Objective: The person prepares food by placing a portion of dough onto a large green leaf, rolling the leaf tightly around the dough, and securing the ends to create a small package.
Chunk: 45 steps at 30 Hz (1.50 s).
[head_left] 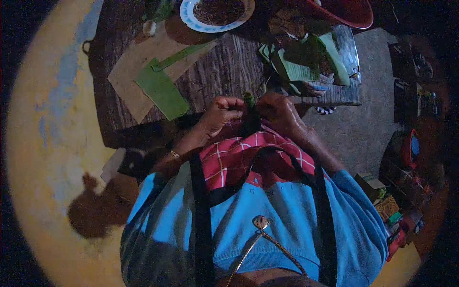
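Close to my body, at the table's near edge, a narrow dark green roll point(248, 99), perhaps of leaf, stands between my two hands. My left hand point(226, 114) has its fingers curled close beside the roll; shadow hides whether they grip it. On the other side, my right hand point(278, 109) is closed against the roll, its fingertips in shadow. A cut green leaf piece point(163, 91) lies on brown paper point(125, 80) to the left, with a narrow green strip point(184, 56) beside it. Several green leaf pieces point(299, 66) are heaped at the right.
A blue-and-white rimmed plate point(186, 21) of dark brown shreds stands at the far side of the wooden table point(229, 61). A red basin point(364, 18) is at the far right. A small pale object point(149, 27) lies far left. A yellow wall point(46, 150) bounds the left.
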Available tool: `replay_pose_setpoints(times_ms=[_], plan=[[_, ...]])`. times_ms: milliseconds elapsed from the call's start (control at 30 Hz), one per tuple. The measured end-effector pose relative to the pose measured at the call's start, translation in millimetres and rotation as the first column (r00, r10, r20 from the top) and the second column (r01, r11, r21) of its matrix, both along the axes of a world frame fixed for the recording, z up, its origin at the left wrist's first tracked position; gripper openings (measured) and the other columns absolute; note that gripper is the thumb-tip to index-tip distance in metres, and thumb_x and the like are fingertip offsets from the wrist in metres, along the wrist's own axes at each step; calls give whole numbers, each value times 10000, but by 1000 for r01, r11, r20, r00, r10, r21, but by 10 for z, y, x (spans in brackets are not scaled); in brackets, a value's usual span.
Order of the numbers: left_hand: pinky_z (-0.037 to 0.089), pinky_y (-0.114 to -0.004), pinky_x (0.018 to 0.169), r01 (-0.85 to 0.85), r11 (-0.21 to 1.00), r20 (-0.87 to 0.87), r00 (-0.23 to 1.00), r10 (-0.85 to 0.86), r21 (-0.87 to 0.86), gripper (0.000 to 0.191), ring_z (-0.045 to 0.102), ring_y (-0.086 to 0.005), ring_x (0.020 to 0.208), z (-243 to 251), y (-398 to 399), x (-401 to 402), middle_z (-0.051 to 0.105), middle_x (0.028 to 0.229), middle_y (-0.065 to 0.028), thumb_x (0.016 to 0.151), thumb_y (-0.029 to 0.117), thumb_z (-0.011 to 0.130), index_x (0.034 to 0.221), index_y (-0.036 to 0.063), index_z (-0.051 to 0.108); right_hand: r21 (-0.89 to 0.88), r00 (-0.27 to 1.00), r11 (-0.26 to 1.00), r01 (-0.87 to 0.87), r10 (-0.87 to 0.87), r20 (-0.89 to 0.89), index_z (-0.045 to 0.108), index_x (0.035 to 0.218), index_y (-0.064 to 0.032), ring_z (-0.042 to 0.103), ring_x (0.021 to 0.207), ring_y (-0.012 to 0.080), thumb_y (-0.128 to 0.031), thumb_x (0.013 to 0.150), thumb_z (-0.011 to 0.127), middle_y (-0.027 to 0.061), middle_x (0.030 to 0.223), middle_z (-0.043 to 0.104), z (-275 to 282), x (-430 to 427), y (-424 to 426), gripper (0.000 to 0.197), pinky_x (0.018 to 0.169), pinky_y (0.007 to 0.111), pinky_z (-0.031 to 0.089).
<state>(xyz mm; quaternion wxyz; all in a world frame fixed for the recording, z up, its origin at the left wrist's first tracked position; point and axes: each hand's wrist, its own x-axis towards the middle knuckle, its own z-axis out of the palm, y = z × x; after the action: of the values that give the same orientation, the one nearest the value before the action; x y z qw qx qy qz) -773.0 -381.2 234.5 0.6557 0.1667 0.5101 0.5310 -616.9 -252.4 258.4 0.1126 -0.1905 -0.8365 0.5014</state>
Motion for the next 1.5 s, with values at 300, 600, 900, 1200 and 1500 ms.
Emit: replay_pose_setpoints(times_ms=[300,600,900,1200,1500], plan=[[457,-236,673,71,997,65,995,-69,-24,216,571,-107,720,66,63,20,610,798,-29,669,-62,522,856,-1,612,65,984,996,-53,41,171,549,835,-4,591,663,280,1,695,555,164,728,581,252,-31,-22,141,579,356,445],[458,-208,647,10,998,-21,1000,-9,69,223,559,-80,756,-63,39,104,597,853,-17,725,-45,555,938,10,587,170,974,978,-116,79,212,583,833,-19,596,707,292,-67,673,623,168,753,586,223,106,119,172,589,360,453],[465,-203,627,-56,998,-182,982,59,20,248,560,-75,741,64,82,224,592,856,-3,738,-37,564,976,33,574,326,992,939,-110,82,100,556,727,-37,542,672,350,-107,645,556,163,663,535,203,169,147,108,572,440,440],[451,-220,691,86,964,-557,828,71,251,189,556,-96,756,91,75,282,598,840,-30,692,-72,568,862,-6,621,380,995,925,-10,-27,92,541,739,-30,535,660,355,-108,609,591,156,673,538,149,195,53,160,576,427,422],[445,-254,710,75,978,-671,737,78,197,116,576,-124,761,100,49,350,620,817,-80,700,-29,588,808,-20,632,371,972,913,167,-216,95,574,763,-42,553,667,354,-157,580,669,154,725,561,-21,196,-115,236,579,432,450]])
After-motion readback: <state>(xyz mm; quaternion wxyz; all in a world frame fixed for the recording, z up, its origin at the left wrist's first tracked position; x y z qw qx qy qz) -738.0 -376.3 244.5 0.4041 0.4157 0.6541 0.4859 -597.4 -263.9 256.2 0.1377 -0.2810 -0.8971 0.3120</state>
